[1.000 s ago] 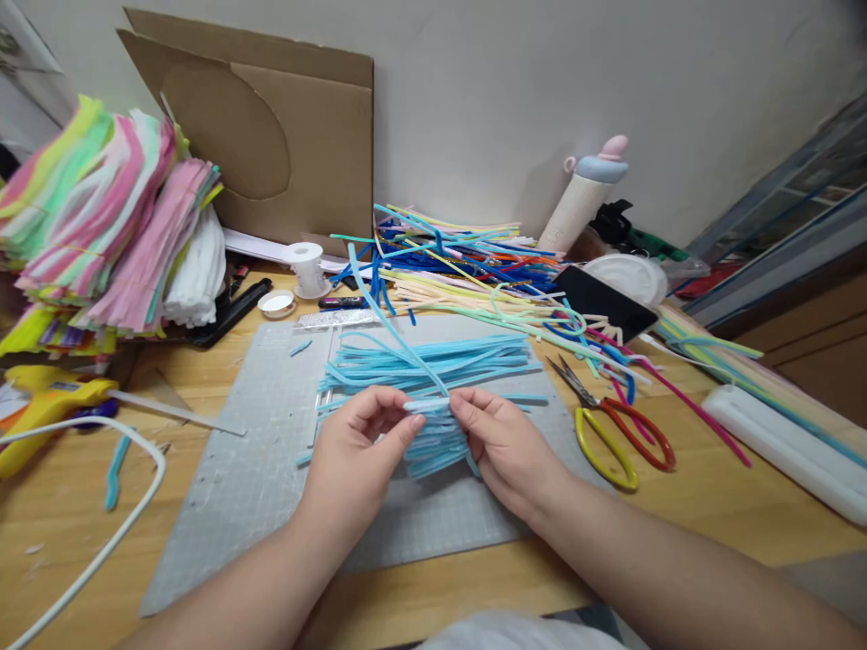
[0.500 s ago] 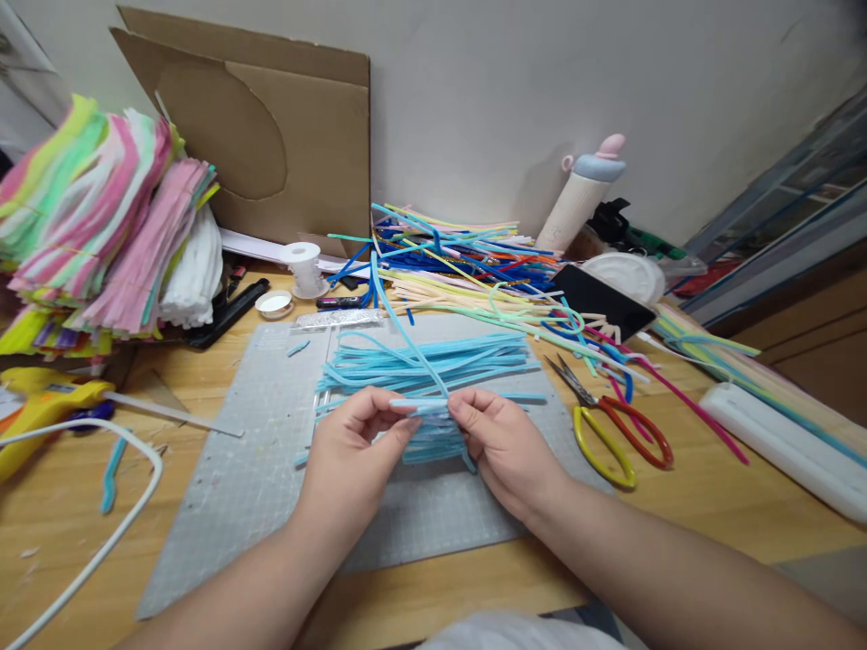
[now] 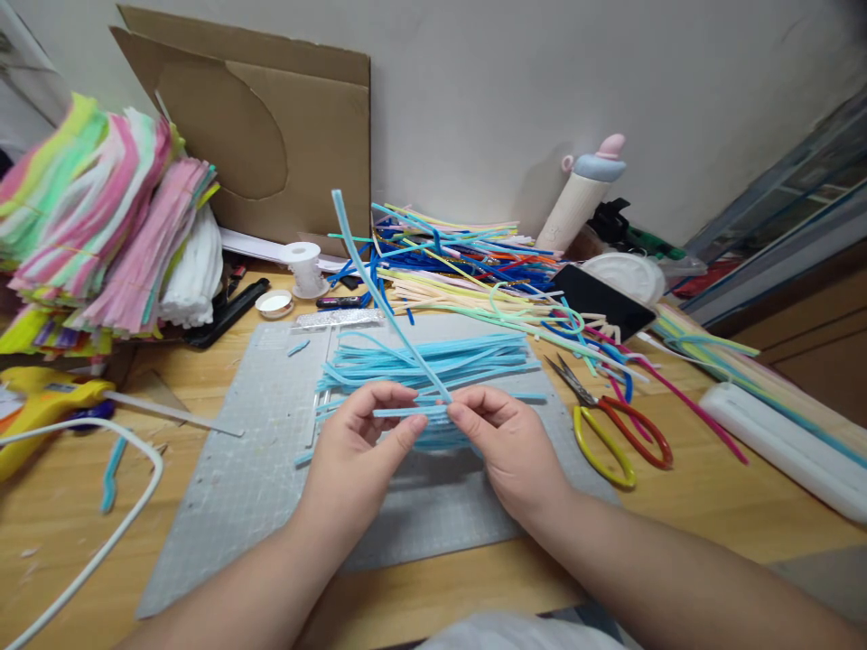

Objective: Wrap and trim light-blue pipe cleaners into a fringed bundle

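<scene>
Between my two hands is a light blue pipe cleaner (image 3: 386, 302), bent near my right fingertips. One length of it rises up and to the left; a short length runs across to my left fingers. My left hand (image 3: 362, 451) pinches the short length between thumb and fingers. At the bend, my right hand (image 3: 505, 442) is closed on it with thumb and forefinger. Behind the hands a pile of light blue pipe cleaners (image 3: 440, 357) lies on the grey cutting mat (image 3: 223, 506). More blue strands show just below my fingers, partly hidden.
Scissors (image 3: 602, 424) with red and yellow handles lie right of the mat. A yellow glue gun (image 3: 47, 406) with a white cord is at left. Mixed pipe cleaners (image 3: 461, 253), a bottle (image 3: 575, 199) and a phone (image 3: 602, 298) are at the back. Bundled pipe cleaners (image 3: 101, 208) stand far left.
The long upper length of the pipe cleaner has swung left and stands higher. The short length between my hands has dropped slightly and shows more to the left. Both hands remain nearly in place.
</scene>
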Demonstrator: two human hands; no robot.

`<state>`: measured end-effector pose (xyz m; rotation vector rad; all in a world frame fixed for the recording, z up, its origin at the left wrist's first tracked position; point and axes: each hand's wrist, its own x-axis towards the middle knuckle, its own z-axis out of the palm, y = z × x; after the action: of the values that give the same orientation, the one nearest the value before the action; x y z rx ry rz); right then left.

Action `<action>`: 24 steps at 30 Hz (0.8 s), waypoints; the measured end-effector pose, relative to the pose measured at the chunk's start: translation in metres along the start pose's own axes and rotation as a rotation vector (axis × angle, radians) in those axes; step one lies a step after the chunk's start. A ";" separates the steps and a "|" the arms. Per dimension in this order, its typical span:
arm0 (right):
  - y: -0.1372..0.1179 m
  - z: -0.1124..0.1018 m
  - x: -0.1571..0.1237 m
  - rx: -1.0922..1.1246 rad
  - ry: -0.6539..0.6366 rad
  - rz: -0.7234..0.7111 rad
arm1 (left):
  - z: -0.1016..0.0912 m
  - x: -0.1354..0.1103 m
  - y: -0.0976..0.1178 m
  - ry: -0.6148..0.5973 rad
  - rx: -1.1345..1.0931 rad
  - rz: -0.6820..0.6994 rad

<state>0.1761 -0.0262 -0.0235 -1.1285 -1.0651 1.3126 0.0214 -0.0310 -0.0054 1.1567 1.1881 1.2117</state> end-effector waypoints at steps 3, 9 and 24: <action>0.000 0.000 -0.001 0.005 -0.002 0.007 | -0.002 0.000 0.000 0.007 0.014 -0.009; -0.002 0.001 -0.002 -0.019 0.039 -0.069 | -0.002 0.003 -0.004 0.020 -0.129 -0.112; -0.008 -0.006 0.006 -0.021 -0.085 0.047 | -0.009 0.007 0.007 -0.081 -0.174 -0.247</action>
<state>0.1836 -0.0196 -0.0174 -1.1277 -1.1219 1.4000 0.0117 -0.0234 0.0006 0.8933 1.1048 1.0479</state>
